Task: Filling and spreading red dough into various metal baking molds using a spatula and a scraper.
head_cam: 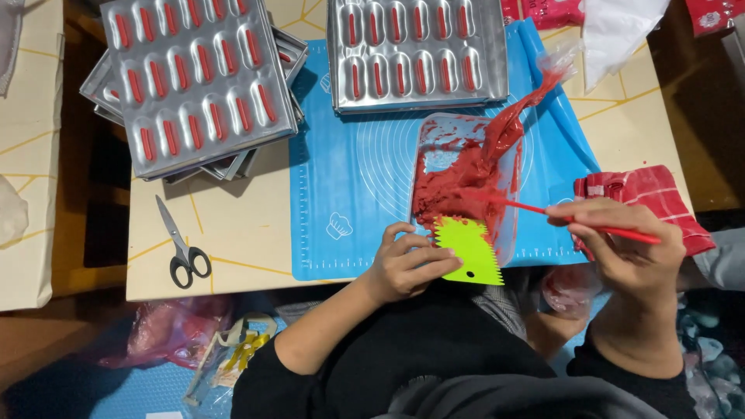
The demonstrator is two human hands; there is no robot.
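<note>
**Scraping red batter out of the clear tub**

The left hand (pixel 407 264) pinches a lime-green toothed scraper (pixel 468 250) at the near rim of a clear plastic tub (pixel 508 225), fingers together on the scraper's near edge with the thumb underneath. The right hand (pixel 621 244) is wrapped around the handle of a thin red spatula (pixel 543 209), whose tip reaches into the red batter (pixel 450 190) heaped toward the tub's near-left side. A piping bag (pixel 512 124) smeared with the same batter lies across the tub's far corner, its open end trailing onto the blue silicone mat (pixel 349 171).

To do this well, the scraper probably serves best as a steady wall: keep it pressed to the rim so the tub cannot slide on the mat. Sweep the spatula along the tub's sides toward the heap, not across the middle, so smears gather into 1 mass. Short strokes look safer; batter could flick onto the red cloth (pixel 644 198) just beside the right hand.

2 filled metal moulds (pixel 419 50) sit beyond on the table (pixel 233 240), near scissors (pixel 184 247).
</note>
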